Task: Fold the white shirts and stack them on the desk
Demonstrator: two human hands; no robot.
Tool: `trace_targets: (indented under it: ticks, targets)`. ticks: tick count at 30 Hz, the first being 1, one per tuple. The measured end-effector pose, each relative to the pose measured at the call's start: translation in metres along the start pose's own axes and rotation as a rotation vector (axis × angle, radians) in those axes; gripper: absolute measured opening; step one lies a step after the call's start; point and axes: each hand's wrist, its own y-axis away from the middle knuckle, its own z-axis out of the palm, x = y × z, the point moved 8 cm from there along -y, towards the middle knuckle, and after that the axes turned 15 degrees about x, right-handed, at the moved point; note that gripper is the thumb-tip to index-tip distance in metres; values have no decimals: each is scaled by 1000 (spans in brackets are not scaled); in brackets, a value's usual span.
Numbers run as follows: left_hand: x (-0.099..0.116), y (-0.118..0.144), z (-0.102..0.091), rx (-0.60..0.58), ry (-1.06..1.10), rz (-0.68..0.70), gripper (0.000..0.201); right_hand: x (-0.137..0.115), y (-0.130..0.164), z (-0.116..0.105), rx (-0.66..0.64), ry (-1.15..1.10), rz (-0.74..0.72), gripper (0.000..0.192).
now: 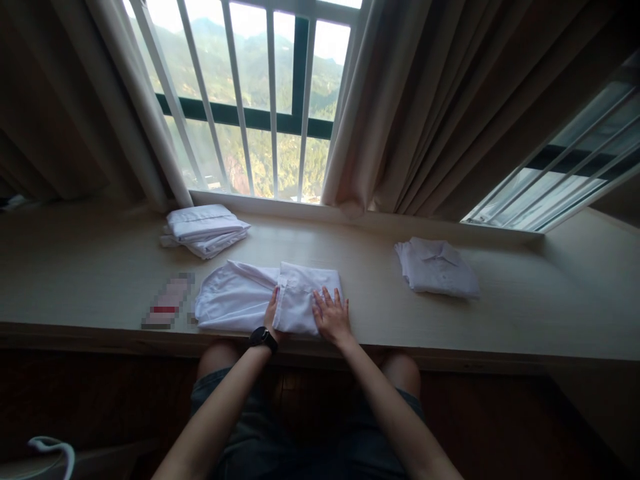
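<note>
A white shirt (237,297) lies partly folded near the front edge of the pale tabletop, its right part doubled over toward the left. Along the edge of that fold rests my left hand (271,313), a black watch on its wrist; the fingers look stretched out, and the far side of the hand is hidden. My right hand (332,316) is flat on the folded part, fingers spread, holding nothing.
Folded white garments (205,230) are stacked at the back left. A folded white collared shirt (437,267) lies to the right. A pixelated pinkish rectangle (169,300) is left of the shirt. Curtains (395,107) and a barred window stand behind.
</note>
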Motion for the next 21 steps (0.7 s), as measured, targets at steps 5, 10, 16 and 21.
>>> trace_targets:
  ticks: [5, 10, 16, 21]
  targets:
    - [-34, 3, -45, 211, -179, -147, 56, 4, 13, 16, -45, 4, -45, 56]
    - [3, 2, -48, 218, -324, 28, 59, 3, 14, 17, -10, 0, -58, 55]
    - [30, 13, 20, -29, -356, 197, 53, 4, 13, 18, -37, -17, -31, 53]
    - [0, 21, 35, -69, -356, 188, 54, 0, 9, 11, -35, -18, -49, 54]
